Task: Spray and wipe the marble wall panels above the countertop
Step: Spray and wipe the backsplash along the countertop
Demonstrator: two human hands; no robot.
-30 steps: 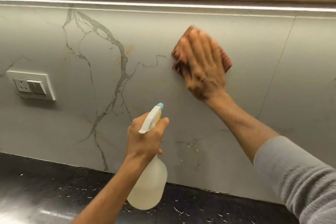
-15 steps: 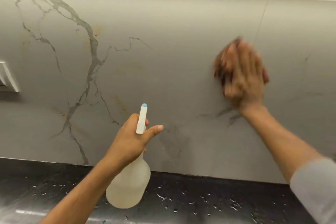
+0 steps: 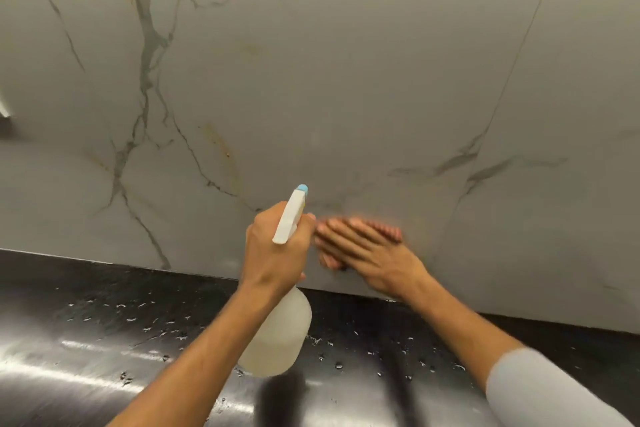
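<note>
The grey marble wall panel [image 3: 346, 80] with dark veins fills the upper view. My left hand [image 3: 273, 250] grips a translucent spray bottle [image 3: 277, 336] by its neck, its white head with a blue nozzle [image 3: 302, 188] pointing up at the wall. My right hand [image 3: 363, 253] lies flat against the low part of the panel, pressing a reddish-brown cloth [image 3: 388, 230] to it just right of the bottle. The cloth is mostly hidden under my fingers and blurred.
A glossy black countertop [image 3: 104, 340] runs below the wall, dotted with water droplets. A vertical panel seam [image 3: 519, 55] crosses the wall at the right. The edge of a wall socket [image 3: 5, 111] shows at the far left.
My right hand with the cloth swept from the upper wall down and left to the panel's lower edge beside the bottle. The view dropped and shifted right; the left hand kept the bottle.
</note>
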